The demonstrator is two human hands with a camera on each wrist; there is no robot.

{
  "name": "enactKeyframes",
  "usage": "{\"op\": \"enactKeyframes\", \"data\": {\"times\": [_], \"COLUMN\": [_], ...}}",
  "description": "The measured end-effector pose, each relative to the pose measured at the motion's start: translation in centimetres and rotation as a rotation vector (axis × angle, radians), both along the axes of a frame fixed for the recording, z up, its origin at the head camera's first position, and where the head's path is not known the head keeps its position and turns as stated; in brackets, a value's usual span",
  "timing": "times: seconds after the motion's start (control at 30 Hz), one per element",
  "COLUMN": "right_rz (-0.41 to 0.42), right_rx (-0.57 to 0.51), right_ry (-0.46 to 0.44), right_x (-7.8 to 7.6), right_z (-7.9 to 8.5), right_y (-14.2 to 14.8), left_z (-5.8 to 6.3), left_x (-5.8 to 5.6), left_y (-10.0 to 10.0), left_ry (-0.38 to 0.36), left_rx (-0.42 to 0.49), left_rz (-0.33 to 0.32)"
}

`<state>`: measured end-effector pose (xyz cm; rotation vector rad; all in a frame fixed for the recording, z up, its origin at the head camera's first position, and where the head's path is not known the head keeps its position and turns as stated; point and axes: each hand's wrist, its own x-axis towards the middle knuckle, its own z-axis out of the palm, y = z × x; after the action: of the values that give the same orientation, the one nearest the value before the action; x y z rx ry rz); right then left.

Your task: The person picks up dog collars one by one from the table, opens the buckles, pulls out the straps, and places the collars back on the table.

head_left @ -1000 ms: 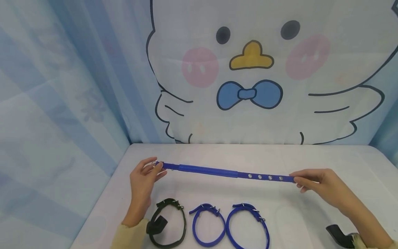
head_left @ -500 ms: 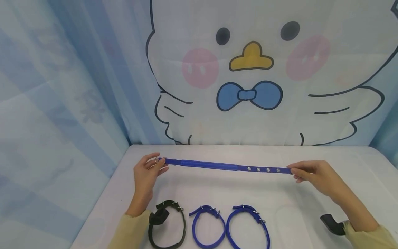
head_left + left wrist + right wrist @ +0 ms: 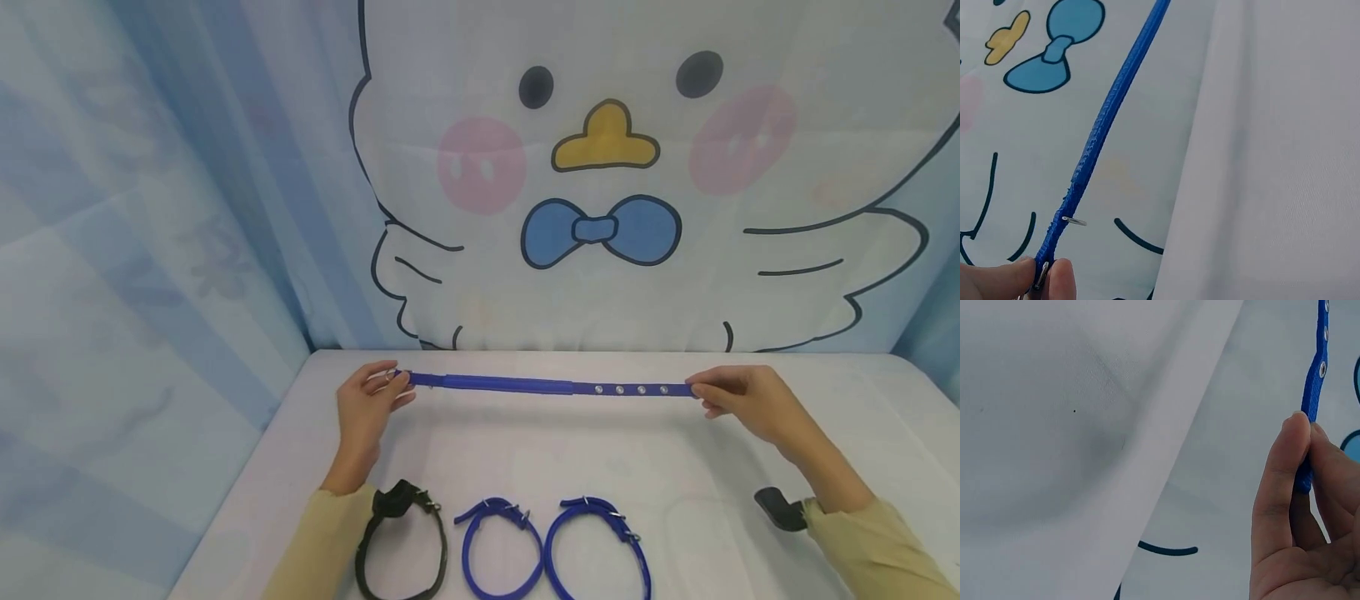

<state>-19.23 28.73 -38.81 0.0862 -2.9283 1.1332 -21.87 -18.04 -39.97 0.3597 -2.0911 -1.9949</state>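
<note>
A blue collar (image 3: 510,384) is stretched straight and level between both hands, above the far part of the table. My left hand (image 3: 367,408) pinches its buckle end between thumb and fingers; in the left wrist view a metal ring (image 3: 1074,221) sticks out just above the fingertips. The other end, with several metal eyelets, is pinched by my right hand (image 3: 753,402). In the right wrist view the tip of the strap (image 3: 1303,478) shows behind the thumb.
Nearer me on the white table (image 3: 712,533) lie three buckled collars in a row: a dark green collar (image 3: 442,542) at the left, a small blue collar (image 3: 467,554), and a larger blue collar (image 3: 550,554). A printed curtain (image 3: 480,300) hangs behind the table.
Both hands have moved farther away over the table with the blue collar, the right hand more so, and the strap now lies nearly level. The three collars on the table have stayed put.
</note>
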Motion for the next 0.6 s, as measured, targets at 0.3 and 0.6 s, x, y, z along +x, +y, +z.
{"op": "enactKeyframes", "data": {"times": [0.3,0.6], "right_rz": [-0.039,-0.092], "right_rx": [-0.021,-0.035], "right_ry": [0.002,-0.044], "right_x": [-1.5,-2.6], "right_z": [-0.8,-1.3], "right_y": [-0.2,-0.7], "left_z": [-0.5,-1.6], "left_x": [-1.5,-3.1], "left_y": [0.1,0.3], "left_ry": [0.003,-0.017], "left_rx": [-0.061,-0.058], "left_rz": [-0.011,-0.015]}}
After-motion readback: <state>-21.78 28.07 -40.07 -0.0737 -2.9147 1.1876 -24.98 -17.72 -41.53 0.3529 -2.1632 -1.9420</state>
